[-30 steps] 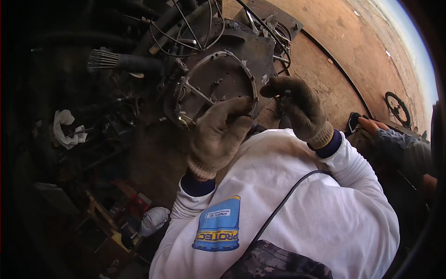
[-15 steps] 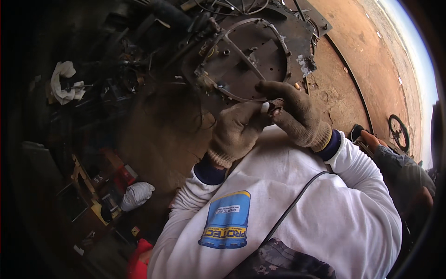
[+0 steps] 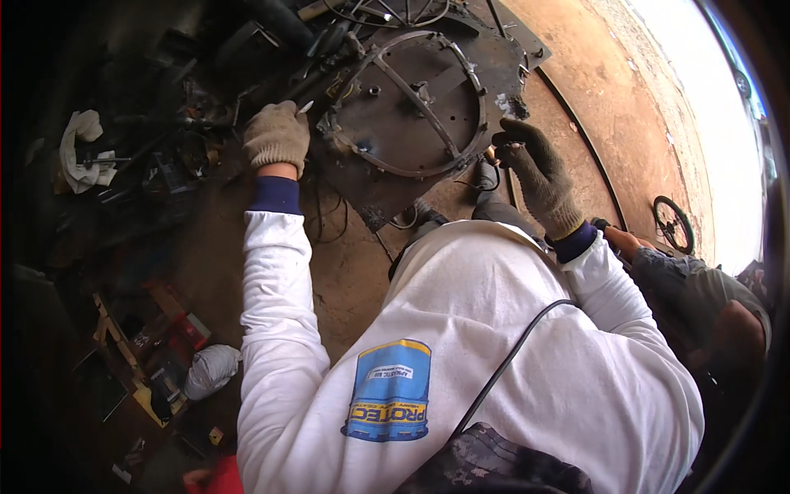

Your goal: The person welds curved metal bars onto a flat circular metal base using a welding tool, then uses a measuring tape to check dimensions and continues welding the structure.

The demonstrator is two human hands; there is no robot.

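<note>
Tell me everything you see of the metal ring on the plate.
The metal ring looks like rust-brown steel, crossed by one diagonal bar, with a rough, tabbed outer edge. It lies roughly flat on the dark plate, between the gloved left hand and right hand, neither visibly touching it.

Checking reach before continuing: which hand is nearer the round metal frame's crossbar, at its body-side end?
Right. The right hand is close by, to the right of that crossbar end; the left hand is farther, beyond the left side of the round metal frame.
</note>
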